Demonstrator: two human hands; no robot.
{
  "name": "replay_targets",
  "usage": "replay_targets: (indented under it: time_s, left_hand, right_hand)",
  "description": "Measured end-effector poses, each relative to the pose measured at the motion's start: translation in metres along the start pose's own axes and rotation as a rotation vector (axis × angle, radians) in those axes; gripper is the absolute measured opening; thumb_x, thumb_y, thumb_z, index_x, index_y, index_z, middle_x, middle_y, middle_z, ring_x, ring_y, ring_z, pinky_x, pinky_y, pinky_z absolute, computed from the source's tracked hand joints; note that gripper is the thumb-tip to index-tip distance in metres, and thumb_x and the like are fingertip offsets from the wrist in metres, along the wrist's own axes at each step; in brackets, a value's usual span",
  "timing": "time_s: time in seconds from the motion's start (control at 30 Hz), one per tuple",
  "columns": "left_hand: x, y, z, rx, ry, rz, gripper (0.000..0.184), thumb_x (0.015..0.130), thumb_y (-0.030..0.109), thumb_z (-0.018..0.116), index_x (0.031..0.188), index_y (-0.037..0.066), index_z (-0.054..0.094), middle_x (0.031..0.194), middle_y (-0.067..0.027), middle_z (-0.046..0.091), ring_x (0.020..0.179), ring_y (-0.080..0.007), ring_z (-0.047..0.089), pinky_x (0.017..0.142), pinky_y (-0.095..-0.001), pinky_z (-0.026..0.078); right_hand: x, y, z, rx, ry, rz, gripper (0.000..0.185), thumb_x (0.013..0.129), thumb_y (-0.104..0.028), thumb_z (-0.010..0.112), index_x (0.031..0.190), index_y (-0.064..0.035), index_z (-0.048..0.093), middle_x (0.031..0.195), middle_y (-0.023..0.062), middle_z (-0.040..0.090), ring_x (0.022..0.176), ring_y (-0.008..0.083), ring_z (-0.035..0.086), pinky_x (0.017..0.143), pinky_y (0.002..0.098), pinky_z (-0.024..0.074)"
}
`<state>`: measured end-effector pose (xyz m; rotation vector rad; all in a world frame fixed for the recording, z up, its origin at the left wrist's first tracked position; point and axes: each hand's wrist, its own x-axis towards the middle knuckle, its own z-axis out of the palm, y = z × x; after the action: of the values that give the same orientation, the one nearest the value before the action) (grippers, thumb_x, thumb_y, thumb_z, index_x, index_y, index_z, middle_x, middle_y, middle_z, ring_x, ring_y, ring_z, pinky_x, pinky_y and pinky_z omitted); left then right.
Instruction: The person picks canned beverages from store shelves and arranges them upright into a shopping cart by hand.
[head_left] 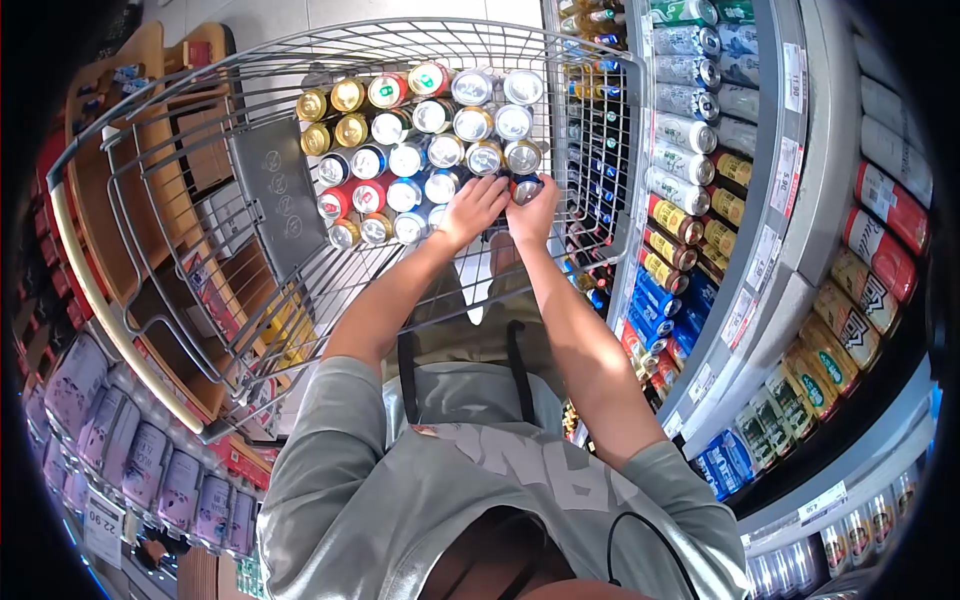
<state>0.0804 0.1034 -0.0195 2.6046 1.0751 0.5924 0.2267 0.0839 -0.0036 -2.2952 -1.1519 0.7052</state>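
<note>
A metal shopping cart stands before me with rows of upright drink cans inside. My right hand is wrapped around a dark-sided drink can at the near right corner of the rows. Just left of it, my left hand curls its fingers down over the top of another can, which is mostly hidden beneath them. Gold cans, red cans and silver-topped cans stand close together around these two.
Shelves of stacked cans run along the right, edged by a strip of price tags. The cart's handle and a grey folding panel are at left. Purple packs sit at lower left, near wooden shelving.
</note>
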Motion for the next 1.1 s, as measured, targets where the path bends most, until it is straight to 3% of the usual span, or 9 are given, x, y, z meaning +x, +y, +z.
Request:
replay_targets:
  time_s: [0.23, 0.3, 0.63, 0.8, 0.93, 0.97, 1.0, 1.07, 1.1]
  left_hand:
    - [-0.002, 0.004, -0.005, 0.079, -0.078, -0.007, 0.041, 0.081, 0.015, 0.063, 0.121, 0.007, 0.058, 0.134, -0.0107, 0.057, 0.124, -0.028, 0.054, 0.102, -0.0393, 0.045]
    - [-0.004, 0.003, -0.009, 0.065, -0.077, -0.034, 0.039, 0.082, 0.014, 0.061, 0.12, 0.006, 0.058, 0.133, -0.011, 0.057, 0.124, -0.0284, 0.054, 0.103, -0.0402, 0.045]
    - [-0.006, 0.008, -0.022, 0.047, -0.07, -0.119, 0.04, 0.082, 0.015, 0.064, 0.12, 0.008, 0.058, 0.131, -0.0097, 0.057, 0.125, -0.0276, 0.052, 0.104, -0.0407, 0.043]
    - [0.001, 0.024, -0.048, -0.221, -0.026, -0.26, 0.044, 0.075, 0.004, 0.064, 0.119, 0.004, 0.058, 0.133, -0.0122, 0.056, 0.128, -0.0323, 0.05, 0.105, -0.0443, 0.042]
    - [-0.002, 0.034, -0.092, -0.571, -0.041, -0.506, 0.037, 0.074, 0.001, 0.066, 0.11, 0.003, 0.061, 0.118, -0.016, 0.063, 0.117, -0.0348, 0.058, 0.098, -0.0447, 0.047]
    - [-0.003, 0.033, -0.102, -0.562, 0.0, -0.475, 0.026, 0.08, 0.003, 0.064, 0.106, 0.003, 0.061, 0.105, -0.0163, 0.067, 0.103, -0.0335, 0.064, 0.09, -0.0433, 0.051]
    - [-0.007, 0.032, -0.11, -0.557, 0.007, -0.461, 0.026, 0.08, 0.003, 0.064, 0.106, 0.003, 0.061, 0.105, -0.0163, 0.067, 0.103, -0.0335, 0.064, 0.09, -0.0433, 0.051]
    - [-0.017, 0.031, -0.126, -0.787, -0.131, -0.675, 0.021, 0.085, 0.007, 0.064, 0.105, 0.003, 0.062, 0.097, -0.0151, 0.069, 0.093, -0.0311, 0.067, 0.082, -0.0415, 0.053]
    - [-0.021, 0.031, -0.135, -0.772, -0.088, -0.632, 0.017, 0.09, 0.012, 0.062, 0.105, 0.003, 0.062, 0.089, -0.0145, 0.069, 0.084, -0.0308, 0.069, 0.075, -0.0412, 0.054]
  right_hand:
    - [-0.006, 0.006, 0.004, 0.041, -0.009, -0.069, 0.08, 0.069, -0.017, 0.087, 0.134, 0.0042, 0.045, 0.126, 0.0267, 0.053, 0.12, 0.043, 0.052, 0.106, 0.046, 0.0423]
    - [-0.008, 0.003, 0.004, 0.056, -0.065, -0.048, 0.076, 0.072, -0.009, 0.082, 0.136, 0.0034, 0.042, 0.13, 0.0272, 0.05, 0.122, 0.0459, 0.05, 0.106, 0.0487, 0.042]
    - [-0.011, -0.005, -0.005, 0.009, -0.171, -0.013, 0.084, 0.069, -0.005, 0.079, 0.142, 0.002, 0.037, 0.137, 0.0248, 0.046, 0.129, 0.0436, 0.046, 0.11, 0.0465, 0.0408]
    - [-0.013, -0.007, -0.019, 0.024, -0.179, 0.018, 0.09, 0.069, -0.005, 0.079, 0.146, 0.0023, 0.034, 0.14, 0.0274, 0.045, 0.134, 0.0443, 0.042, 0.114, 0.0474, 0.0369]
    - [-0.013, 0.017, -0.042, 0.139, -0.171, -0.008, 0.08, 0.074, -0.008, 0.073, 0.145, 0.0052, 0.037, 0.142, 0.0289, 0.045, 0.135, 0.0439, 0.043, 0.117, 0.0461, 0.0334]
    - [-0.012, 0.013, -0.055, 0.184, -0.198, 0.066, 0.075, 0.076, -0.009, 0.071, 0.143, 0.0064, 0.04, 0.142, 0.0286, 0.047, 0.134, 0.0419, 0.045, 0.117, 0.0441, 0.0338]
    - [-0.016, 0.009, -0.064, 0.261, -0.163, 0.041, 0.068, 0.08, -0.008, 0.07, 0.142, 0.005, 0.043, 0.136, 0.0267, 0.053, 0.127, 0.0363, 0.053, 0.11, 0.0416, 0.0413]
    - [-0.025, 0.0, -0.095, 0.449, -0.239, 0.127, 0.054, 0.088, -0.01, 0.068, 0.137, 0.0022, 0.048, 0.126, 0.0215, 0.061, 0.117, 0.0287, 0.06, 0.101, 0.0384, 0.0476]
    - [-0.027, 0.0, -0.105, 0.386, -0.269, 0.075, 0.038, 0.095, -0.012, 0.065, 0.129, -0.0002, 0.053, 0.112, 0.0146, 0.067, 0.103, 0.0227, 0.066, 0.092, 0.0359, 0.0516]
